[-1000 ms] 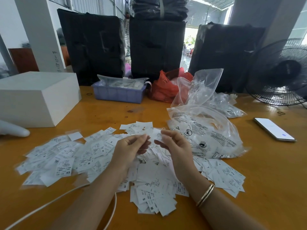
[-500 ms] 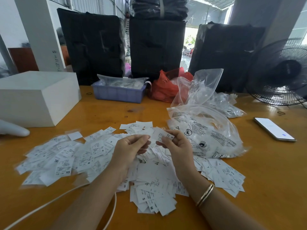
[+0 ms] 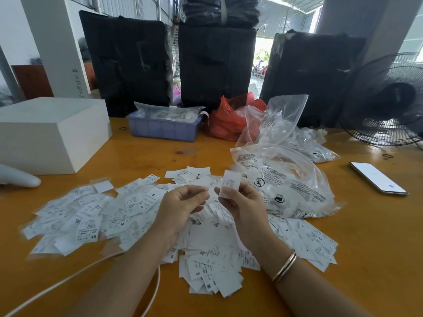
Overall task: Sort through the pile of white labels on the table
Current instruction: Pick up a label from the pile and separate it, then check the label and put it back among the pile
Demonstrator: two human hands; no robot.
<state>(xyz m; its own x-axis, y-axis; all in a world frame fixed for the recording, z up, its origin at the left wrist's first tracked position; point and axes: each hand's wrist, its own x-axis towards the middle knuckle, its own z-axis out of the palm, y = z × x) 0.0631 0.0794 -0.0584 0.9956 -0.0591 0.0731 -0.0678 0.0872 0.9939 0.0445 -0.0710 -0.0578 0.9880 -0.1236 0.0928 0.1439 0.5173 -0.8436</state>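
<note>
A wide pile of white labels printed with size letters lies spread over the orange table. Above its middle, my right hand pinches one white label upright between thumb and fingers. My left hand hovers just left of it, fingers curled inward; I cannot tell whether it holds labels. The two hands are almost touching.
A clear plastic bag with printed warnings lies right of the pile. A phone lies further right, a fan behind it. A white box, a blue tray and a red bag stand at the back. A white cable runs at the near left.
My right hand has lifted one label out of the pile and turned it upright. The left hand has stayed nearly in place.
</note>
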